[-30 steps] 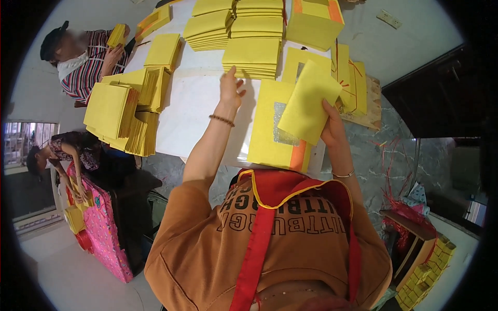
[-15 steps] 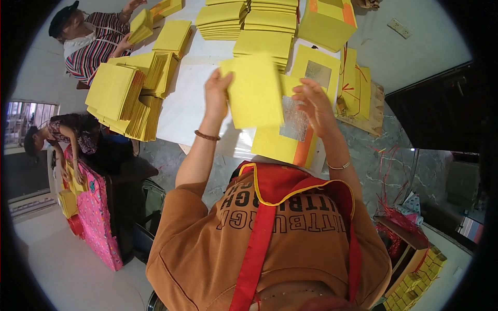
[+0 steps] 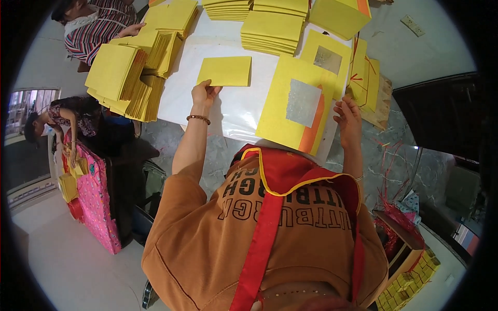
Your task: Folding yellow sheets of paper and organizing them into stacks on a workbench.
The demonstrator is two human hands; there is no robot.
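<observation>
A flat yellow folded paper piece (image 3: 226,71) lies low over the white table, its near left corner pinched in my left hand (image 3: 203,97), thumb on top. In front of me is a yellow sheet (image 3: 272,98) with a silver square (image 3: 303,102) and an orange stripe. A similar sheet (image 3: 308,46) lies partly beneath it, farther off. Beside the nearer sheet's right edge is my right hand (image 3: 348,118), fingers curled with the tips close together. Whether paper is caught between those fingertips cannot be made out.
Stacks of folded yellow paper stand at the left (image 3: 116,72) and far middle (image 3: 272,32) of the white table (image 3: 179,88). A yellow box (image 3: 340,19) and red-tied bundles (image 3: 364,78) are at the right. Co-workers sit far left (image 3: 101,28) and by a pink-covered table (image 3: 93,207).
My left hand has lowered the folded yellow paper leftward to the table, and it now lies sideways. My right hand has drawn right, off the silver square, and its fingers have curled. The view has shifted slightly.
</observation>
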